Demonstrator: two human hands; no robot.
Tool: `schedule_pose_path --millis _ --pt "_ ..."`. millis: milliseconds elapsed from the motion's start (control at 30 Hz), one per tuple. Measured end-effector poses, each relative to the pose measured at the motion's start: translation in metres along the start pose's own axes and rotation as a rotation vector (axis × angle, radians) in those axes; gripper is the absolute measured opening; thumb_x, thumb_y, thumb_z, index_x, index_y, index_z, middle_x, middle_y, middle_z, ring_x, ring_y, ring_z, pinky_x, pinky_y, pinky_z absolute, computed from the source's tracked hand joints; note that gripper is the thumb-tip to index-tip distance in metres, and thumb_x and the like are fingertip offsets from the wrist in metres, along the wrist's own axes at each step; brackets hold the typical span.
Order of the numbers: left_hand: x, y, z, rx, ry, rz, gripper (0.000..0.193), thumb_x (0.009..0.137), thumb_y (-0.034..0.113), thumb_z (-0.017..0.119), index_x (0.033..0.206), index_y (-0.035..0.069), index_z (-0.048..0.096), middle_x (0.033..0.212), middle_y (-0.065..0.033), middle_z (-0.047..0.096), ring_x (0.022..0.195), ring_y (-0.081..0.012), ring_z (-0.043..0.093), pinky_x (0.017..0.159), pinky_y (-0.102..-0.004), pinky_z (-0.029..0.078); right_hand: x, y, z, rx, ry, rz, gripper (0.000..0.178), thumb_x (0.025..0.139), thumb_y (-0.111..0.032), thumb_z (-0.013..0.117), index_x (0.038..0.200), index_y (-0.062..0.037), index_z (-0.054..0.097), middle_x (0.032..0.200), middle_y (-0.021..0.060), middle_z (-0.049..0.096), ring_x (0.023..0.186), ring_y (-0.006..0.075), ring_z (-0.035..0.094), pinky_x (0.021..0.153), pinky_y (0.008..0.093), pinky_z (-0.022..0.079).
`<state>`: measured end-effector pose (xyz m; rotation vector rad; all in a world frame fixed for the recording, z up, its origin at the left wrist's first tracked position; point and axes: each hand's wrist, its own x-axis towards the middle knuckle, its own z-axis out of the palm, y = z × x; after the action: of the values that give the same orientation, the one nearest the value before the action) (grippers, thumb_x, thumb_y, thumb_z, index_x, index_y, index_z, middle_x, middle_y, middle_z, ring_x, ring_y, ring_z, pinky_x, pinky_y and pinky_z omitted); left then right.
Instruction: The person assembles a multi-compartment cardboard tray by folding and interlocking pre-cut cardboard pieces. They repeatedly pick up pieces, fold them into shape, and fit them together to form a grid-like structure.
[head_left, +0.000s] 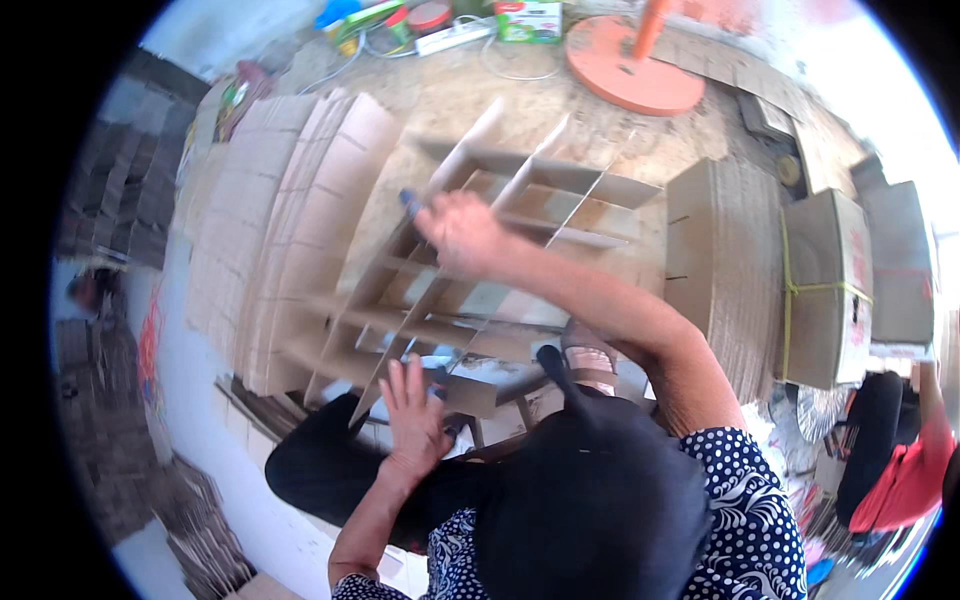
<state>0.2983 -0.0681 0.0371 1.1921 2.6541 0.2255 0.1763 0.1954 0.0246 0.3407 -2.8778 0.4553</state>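
A brown cardboard divider grid [465, 300] of crossing slotted strips stands on the table in front of me, reaching towards my lap. Near its close end, my left hand [412, 408] has its fingers stretched out and apart against a strip. Something dark blue shows by its fingers. My right hand [462, 232] reaches across to the grid's far left side and is smeared by motion. At its fingertips is a small dark-blue piece [409, 203], which may be a finger covering. Whether that hand grips a strip, I cannot make out.
A tall stack of slotted cardboard strips [290, 230] stands left, another stack [725, 250] right. Beyond it are strapped cardboard bundles [825, 285]. An orange round base with a post [630, 70] and a white power strip [455, 37] lie far back. A person in red [905, 485] sits at right.
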Motion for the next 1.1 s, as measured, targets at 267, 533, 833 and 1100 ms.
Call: schedule_pose_path --millis 267,533,833,1100 --pt "0.084 -0.037 -0.007 -0.120 0.040 -0.020 0.035 0.064 -0.003 0.057 0.098 0.004 0.055 0.093 -0.0179 0.056 0.089 -0.0379 0.056 0.073 -0.0482 0.046 -0.189 0.016 -0.055 0.319 0.381 0.161 0.044 0.083 -0.010 0.055 0.126 0.0001 0.050 0.111 0.0164 0.055 0.100 0.0318 0.053 0.085 0.0398 0.044" --pt "0.041 -0.041 -0.180 -0.049 0.522 -0.005 0.025 0.065 -0.007 0.054 0.087 0.004 0.053 0.077 -0.0145 0.055 0.073 -0.0370 0.057 0.062 -0.0452 0.045 -0.329 0.020 -0.063 -0.355 0.347 0.812 0.046 0.084 -0.014 0.055 0.129 -0.0022 0.050 0.131 0.0172 0.048 0.120 0.0321 0.048 0.101 0.0417 0.038" --pt "-0.265 -0.158 -0.215 0.333 1.122 -0.973 0.033 0.084 0.000 0.059 0.117 0.000 0.054 0.095 -0.0178 0.066 0.085 -0.0252 0.065 0.075 -0.0327 0.049 -0.308 0.057 -0.062 -0.253 0.334 0.927 0.044 0.087 -0.014 0.055 0.129 -0.0020 0.049 0.127 0.0145 0.051 0.115 0.0277 0.050 0.097 0.0380 0.040" --pt "-0.441 -0.312 0.002 -0.439 0.872 -1.568 0.053 0.079 0.007 0.066 0.129 -0.001 0.050 0.111 -0.0163 0.064 0.103 -0.0286 0.060 0.092 -0.0352 0.045 -0.300 0.069 -0.067 -0.113 0.385 0.987 0.043 0.089 -0.013 0.056 0.129 -0.0019 0.048 0.122 0.0120 0.054 0.111 0.0238 0.052 0.094 0.0347 0.042"
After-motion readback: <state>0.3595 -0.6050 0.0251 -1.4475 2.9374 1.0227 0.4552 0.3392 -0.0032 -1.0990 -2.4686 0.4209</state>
